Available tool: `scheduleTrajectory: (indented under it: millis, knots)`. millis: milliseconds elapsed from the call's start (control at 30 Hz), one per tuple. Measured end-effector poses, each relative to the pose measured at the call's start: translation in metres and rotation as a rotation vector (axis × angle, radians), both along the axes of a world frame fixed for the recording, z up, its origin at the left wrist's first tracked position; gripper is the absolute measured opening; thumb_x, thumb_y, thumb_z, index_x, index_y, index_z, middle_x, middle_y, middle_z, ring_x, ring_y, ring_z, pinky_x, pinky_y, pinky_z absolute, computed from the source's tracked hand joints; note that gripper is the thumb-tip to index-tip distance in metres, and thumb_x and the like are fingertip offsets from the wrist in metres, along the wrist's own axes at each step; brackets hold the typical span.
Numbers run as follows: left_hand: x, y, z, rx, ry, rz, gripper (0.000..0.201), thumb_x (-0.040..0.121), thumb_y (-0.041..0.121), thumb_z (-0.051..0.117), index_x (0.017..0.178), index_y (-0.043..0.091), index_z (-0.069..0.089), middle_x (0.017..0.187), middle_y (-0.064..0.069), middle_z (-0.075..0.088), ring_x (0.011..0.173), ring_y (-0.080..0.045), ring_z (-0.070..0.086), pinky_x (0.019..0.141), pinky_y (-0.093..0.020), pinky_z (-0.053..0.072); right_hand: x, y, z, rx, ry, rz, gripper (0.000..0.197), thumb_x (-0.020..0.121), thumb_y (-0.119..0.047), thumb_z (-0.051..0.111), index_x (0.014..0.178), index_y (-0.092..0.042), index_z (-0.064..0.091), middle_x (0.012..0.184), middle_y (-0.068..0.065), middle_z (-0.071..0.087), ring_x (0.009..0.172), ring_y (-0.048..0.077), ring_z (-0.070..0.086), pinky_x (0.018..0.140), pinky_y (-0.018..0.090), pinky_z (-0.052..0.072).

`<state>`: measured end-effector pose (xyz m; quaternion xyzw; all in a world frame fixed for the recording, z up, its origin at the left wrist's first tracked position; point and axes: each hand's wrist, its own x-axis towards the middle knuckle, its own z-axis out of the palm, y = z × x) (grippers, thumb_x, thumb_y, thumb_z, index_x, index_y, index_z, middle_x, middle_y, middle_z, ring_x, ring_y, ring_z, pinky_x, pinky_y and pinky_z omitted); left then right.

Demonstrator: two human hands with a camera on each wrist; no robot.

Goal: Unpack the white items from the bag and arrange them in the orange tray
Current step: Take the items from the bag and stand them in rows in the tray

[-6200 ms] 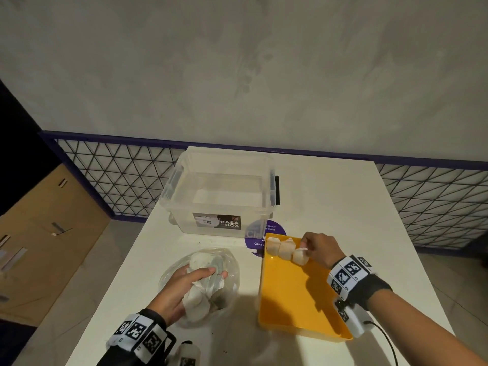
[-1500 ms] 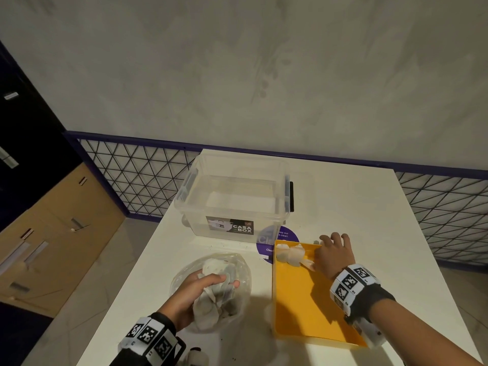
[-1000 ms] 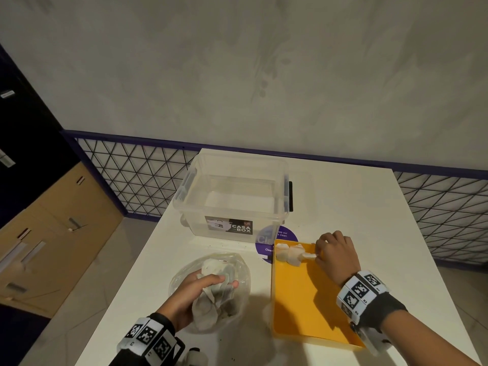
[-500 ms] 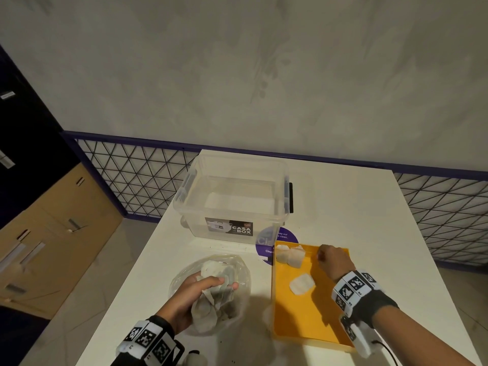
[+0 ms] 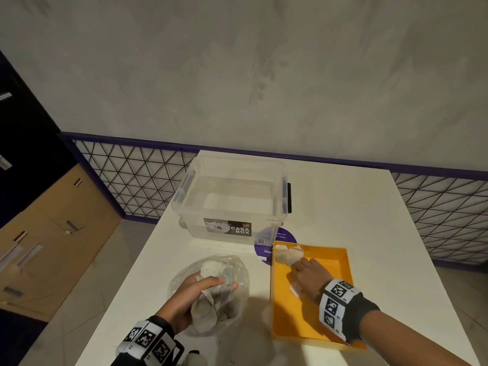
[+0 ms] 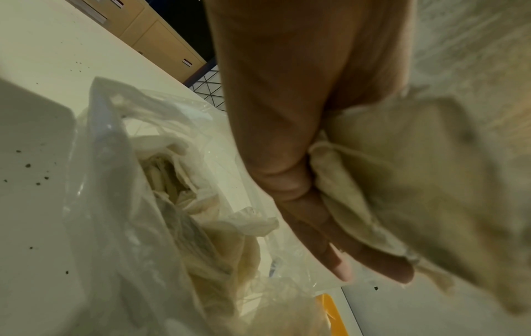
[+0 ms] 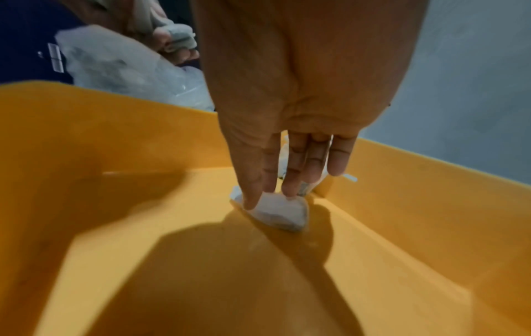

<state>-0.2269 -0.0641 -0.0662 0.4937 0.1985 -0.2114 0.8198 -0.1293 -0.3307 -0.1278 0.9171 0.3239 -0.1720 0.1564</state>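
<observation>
The orange tray [image 5: 298, 323] lies on the white table, right of a clear plastic bag [image 5: 237, 299] that holds several white pouches. Two white pouches [image 5: 286, 256] stand in the tray's far left corner. A third white pouch [image 7: 283, 214] lies flat on the tray floor just in front of them, and a bit of it shows in the head view [image 5: 294, 289]. My right hand [image 5: 297, 268] reaches down onto it with straight fingers [image 7: 251, 200] touching its top. My left hand [image 5: 203, 289] grips a bunch of white pouches [image 6: 402, 181] at the bag's mouth.
A clear lidless storage box [image 5: 232, 202] with a "CASA BOX" label stands behind the bag and tray. A purple round sticker [image 5: 264, 241] sits between box and tray. Table edges drop off at left and right; a wire-mesh fence runs behind.
My right hand has moved from the tray's far edge back onto the loose white pouch lying on the tray floor. The left hand keeps its grip at the bag.
</observation>
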Motion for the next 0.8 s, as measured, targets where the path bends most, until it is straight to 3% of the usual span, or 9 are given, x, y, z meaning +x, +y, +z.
scheduleTrajectory:
  millis: [233,400,500,600,667,800]
  knots:
    - [-0.002,0.003,0.002,0.023,-0.023,-0.012,0.049,0.074,0.013,0.068,0.116,-0.01,0.058,0.102,-0.023,0.068,0.092,-0.031,0.068,0.082,-0.036,0.052,-0.001,-0.002,-0.001,0.1,0.051,-0.111,0.025,0.089,-0.016,0.052,0.113,-0.01,0.058,0.121,0.011,0.057,0.113,0.028,0.049,0.095,0.037,0.04]
    - [-0.001,0.003,0.001,0.03,-0.024,-0.02,0.046,0.074,0.012,0.068,0.114,-0.008,0.059,0.101,-0.024,0.067,0.094,-0.032,0.067,0.091,-0.042,0.049,0.009,-0.018,0.008,0.559,0.09,-0.654,0.017,0.091,-0.02,0.054,0.107,-0.013,0.056,0.104,0.004,0.064,0.097,0.022,0.062,0.081,0.027,0.048]
    - [-0.001,0.003,0.001,0.051,-0.032,-0.024,0.047,0.073,0.012,0.069,0.114,-0.007,0.06,0.101,-0.023,0.068,0.094,-0.031,0.068,0.086,-0.038,0.052,0.014,-0.026,0.01,0.688,0.101,-0.842,0.006,0.09,-0.01,0.053,0.087,-0.016,0.052,0.088,0.007,0.059,0.087,0.025,0.06,0.071,0.026,0.041]
    - [0.0,0.003,0.001,0.04,-0.041,-0.037,0.044,0.073,0.011,0.068,0.112,-0.008,0.06,0.1,-0.024,0.068,0.092,-0.032,0.068,0.08,-0.035,0.053,0.022,-0.034,0.002,0.814,0.132,-0.963,0.032,0.087,0.001,0.052,0.065,-0.022,0.046,0.08,0.01,0.058,0.078,0.025,0.056,0.069,0.028,0.041]
    - [0.001,0.003,0.0,0.02,-0.038,-0.033,0.042,0.074,0.01,0.067,0.111,-0.007,0.059,0.099,-0.025,0.066,0.091,-0.032,0.067,0.08,-0.036,0.052,0.027,-0.035,-0.001,0.86,0.143,-1.037,0.036,0.085,0.004,0.051,0.061,-0.021,0.044,0.078,0.013,0.058,0.077,0.026,0.056,0.07,0.033,0.044]
    - [0.0,0.003,0.001,0.008,-0.056,-0.012,0.042,0.073,0.009,0.067,0.11,-0.009,0.059,0.099,-0.025,0.066,0.086,-0.03,0.068,0.073,-0.032,0.054,0.036,-0.031,-0.004,0.89,0.159,-1.179,0.034,0.088,0.001,0.051,0.061,-0.017,0.042,0.073,0.01,0.054,0.076,0.026,0.053,0.07,0.032,0.042]
